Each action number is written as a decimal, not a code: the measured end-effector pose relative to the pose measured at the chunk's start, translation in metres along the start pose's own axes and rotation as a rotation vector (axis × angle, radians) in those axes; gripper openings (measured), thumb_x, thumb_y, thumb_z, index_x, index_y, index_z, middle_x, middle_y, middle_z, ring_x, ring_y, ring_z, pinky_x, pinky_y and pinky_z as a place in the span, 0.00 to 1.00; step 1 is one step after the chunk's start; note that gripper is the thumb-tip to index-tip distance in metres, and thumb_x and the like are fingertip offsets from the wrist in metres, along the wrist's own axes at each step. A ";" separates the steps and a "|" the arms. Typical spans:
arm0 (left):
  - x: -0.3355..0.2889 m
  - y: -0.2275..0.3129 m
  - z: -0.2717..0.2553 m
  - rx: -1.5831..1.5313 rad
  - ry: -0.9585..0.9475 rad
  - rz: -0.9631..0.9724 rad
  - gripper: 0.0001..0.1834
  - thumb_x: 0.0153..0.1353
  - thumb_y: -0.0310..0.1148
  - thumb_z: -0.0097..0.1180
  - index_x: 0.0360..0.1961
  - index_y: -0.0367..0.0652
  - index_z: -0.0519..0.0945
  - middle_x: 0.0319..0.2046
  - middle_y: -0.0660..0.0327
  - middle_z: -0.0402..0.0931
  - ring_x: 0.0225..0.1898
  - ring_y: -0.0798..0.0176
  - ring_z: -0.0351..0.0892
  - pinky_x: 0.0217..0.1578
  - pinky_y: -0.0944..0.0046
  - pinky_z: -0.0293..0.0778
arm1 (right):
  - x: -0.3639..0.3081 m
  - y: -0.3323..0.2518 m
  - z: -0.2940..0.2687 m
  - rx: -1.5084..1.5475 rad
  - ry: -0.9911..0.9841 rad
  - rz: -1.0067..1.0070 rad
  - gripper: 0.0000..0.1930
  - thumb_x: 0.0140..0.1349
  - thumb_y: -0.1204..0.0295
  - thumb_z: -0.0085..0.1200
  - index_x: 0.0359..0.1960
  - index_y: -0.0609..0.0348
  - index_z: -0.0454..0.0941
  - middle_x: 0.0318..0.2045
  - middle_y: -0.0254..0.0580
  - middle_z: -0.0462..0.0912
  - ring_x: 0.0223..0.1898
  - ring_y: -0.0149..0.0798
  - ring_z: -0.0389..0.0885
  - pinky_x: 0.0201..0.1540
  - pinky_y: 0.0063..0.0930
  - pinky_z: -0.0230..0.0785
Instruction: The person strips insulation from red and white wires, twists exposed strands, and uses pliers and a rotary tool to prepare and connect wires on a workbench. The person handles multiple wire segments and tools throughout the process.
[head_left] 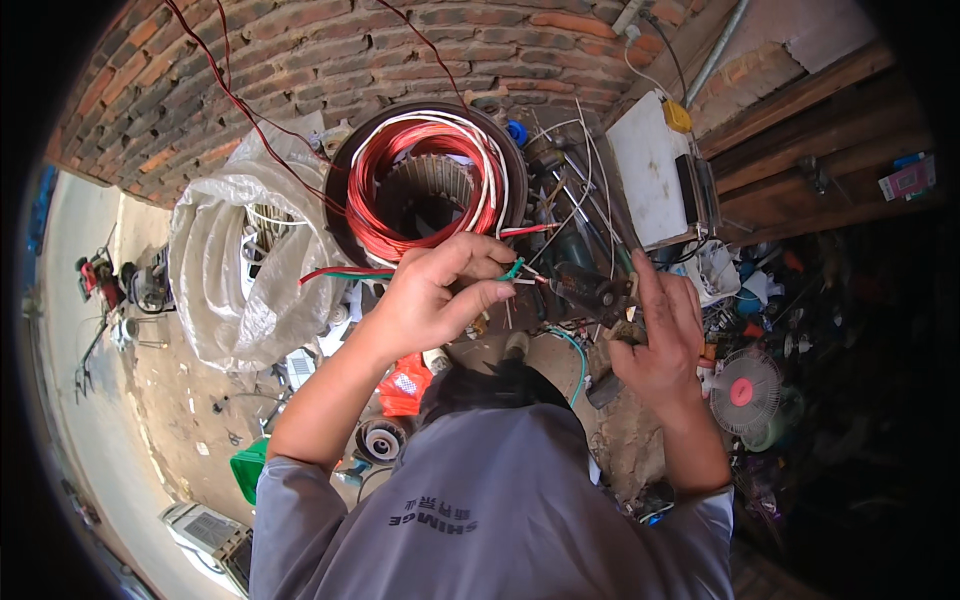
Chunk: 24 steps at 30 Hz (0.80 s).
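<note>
My left hand point(437, 297) pinches a green wire point(515, 268) between thumb and fingers, in front of a motor stator. Red and green leads point(345, 273) stick out on the other side of that hand. My right hand point(664, 342) grips dark pliers point(592, 293), their jaws pointing left at the wire ends just past my left fingertips. Whether the jaws touch a wire I cannot tell. Behind my left hand sits the round stator housing point(517, 150), with a coil of red and white wire point(370, 190) lying on it.
A brick wall point(480, 50) stands behind the bench. Left of the stator is a crumpled whitish sack point(225, 310). Tools and loose wires point(575, 190) lie to its right, beside a white panel point(645, 170). A fan point(745, 390) and clutter fill the right side.
</note>
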<state>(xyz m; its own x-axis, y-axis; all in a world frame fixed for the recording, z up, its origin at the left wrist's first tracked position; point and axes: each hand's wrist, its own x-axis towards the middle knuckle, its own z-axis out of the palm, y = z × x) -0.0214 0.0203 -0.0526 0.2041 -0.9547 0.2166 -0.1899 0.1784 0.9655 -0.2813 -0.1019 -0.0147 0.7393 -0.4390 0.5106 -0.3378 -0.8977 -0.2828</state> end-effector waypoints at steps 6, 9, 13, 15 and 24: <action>0.004 -0.001 0.000 -0.097 0.004 -0.040 0.06 0.72 0.24 0.62 0.43 0.31 0.85 0.32 0.59 0.86 0.32 0.69 0.85 0.36 0.66 0.82 | 0.037 0.016 -0.012 -0.250 -0.116 -0.309 0.45 0.42 0.74 0.63 0.72 0.64 0.72 0.43 0.44 0.78 0.41 0.49 0.77 0.46 0.45 0.70; 0.006 0.001 -0.001 -0.036 -0.020 -0.038 0.06 0.72 0.25 0.62 0.43 0.31 0.85 0.31 0.59 0.85 0.31 0.70 0.84 0.35 0.66 0.80 | 0.045 0.020 -0.013 -0.323 -0.151 -0.352 0.43 0.46 0.73 0.62 0.72 0.63 0.72 0.43 0.43 0.77 0.40 0.48 0.77 0.46 0.45 0.71; 0.007 0.002 -0.003 0.009 -0.039 -0.055 0.07 0.73 0.26 0.62 0.43 0.31 0.86 0.29 0.60 0.84 0.30 0.70 0.83 0.33 0.66 0.78 | 0.050 0.021 -0.010 -0.322 -0.159 -0.381 0.41 0.48 0.74 0.60 0.71 0.63 0.73 0.42 0.42 0.77 0.40 0.46 0.77 0.46 0.44 0.71; 0.007 0.003 -0.003 -0.002 -0.036 -0.073 0.07 0.73 0.26 0.62 0.43 0.32 0.86 0.27 0.60 0.84 0.29 0.70 0.83 0.32 0.66 0.78 | 0.052 0.020 -0.010 -0.326 -0.154 -0.388 0.40 0.49 0.75 0.59 0.71 0.62 0.74 0.42 0.42 0.77 0.40 0.46 0.77 0.46 0.43 0.72; 0.007 0.004 -0.002 -0.007 -0.041 -0.142 0.07 0.73 0.28 0.62 0.42 0.33 0.86 0.24 0.61 0.83 0.27 0.70 0.82 0.30 0.65 0.77 | 0.054 0.021 -0.008 -0.383 -0.122 -0.427 0.33 0.56 0.77 0.57 0.68 0.62 0.77 0.40 0.41 0.77 0.39 0.45 0.76 0.46 0.42 0.72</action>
<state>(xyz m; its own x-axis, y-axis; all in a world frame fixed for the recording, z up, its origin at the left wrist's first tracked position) -0.0188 0.0149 -0.0465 0.1892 -0.9793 0.0716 -0.1549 0.0423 0.9870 -0.2533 -0.1447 0.0131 0.9104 -0.0482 0.4108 -0.1647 -0.9533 0.2530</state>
